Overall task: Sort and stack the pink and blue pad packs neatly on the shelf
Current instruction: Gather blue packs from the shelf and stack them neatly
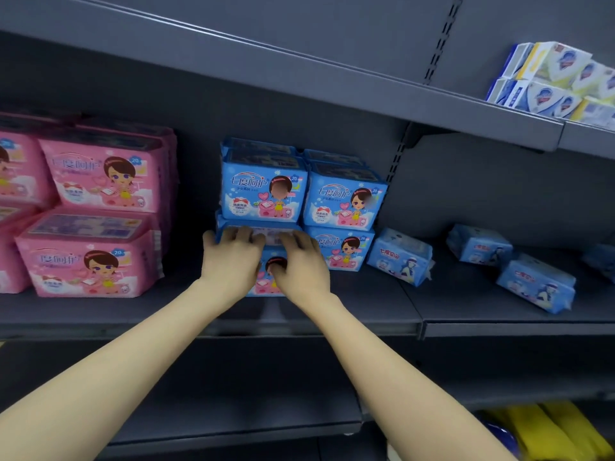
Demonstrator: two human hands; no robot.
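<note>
Blue pack [271,236] (stack's lowest): left hand [229,261], right hand [301,266] grip it, fingers [240,233] curled.

Odds and ends around the edges of the grey store racking

Top right, the upper shelf [366,91] carries a two-high pile of small boxes [552,78], white with blue and yellow sides and a blue crest-style logo, print too blurry to read. A slotted upright [444,38] runs down the back panel just left of them. Way down in the bottom right corner sits some yellow packaging [565,430] with something dark blue [499,437] right beside it, no telling what either one is.
</note>
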